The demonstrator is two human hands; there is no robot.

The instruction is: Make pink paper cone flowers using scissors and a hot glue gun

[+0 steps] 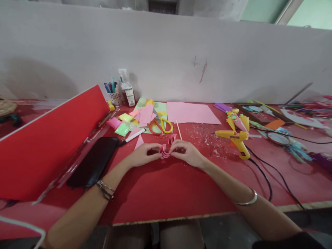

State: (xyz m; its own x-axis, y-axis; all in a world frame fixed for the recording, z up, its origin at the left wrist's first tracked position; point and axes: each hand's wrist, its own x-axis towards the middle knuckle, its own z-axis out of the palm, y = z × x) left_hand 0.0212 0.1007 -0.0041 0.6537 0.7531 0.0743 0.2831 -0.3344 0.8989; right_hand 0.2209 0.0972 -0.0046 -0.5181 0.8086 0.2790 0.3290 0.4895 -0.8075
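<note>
My left hand (143,154) and my right hand (187,152) meet at the middle of the red table (166,193). Together they pinch a small curled pink paper piece (164,151) made of several folded loops, which rests just above the tabletop. Both hands have their fingers closed on it, the left from the left side, the right from the right side. A second small pink curl (172,139) lies just behind it. A thin wooden stick (178,130) lies beyond my right hand.
A yellow glue gun (234,138) with a black cord lies to the right. Scissors (160,126), pink sheets (190,113), coloured paper scraps, a marker (133,136) and a pen cup (114,95) sit behind. A black phone (94,160) and a red divider (49,141) stand left.
</note>
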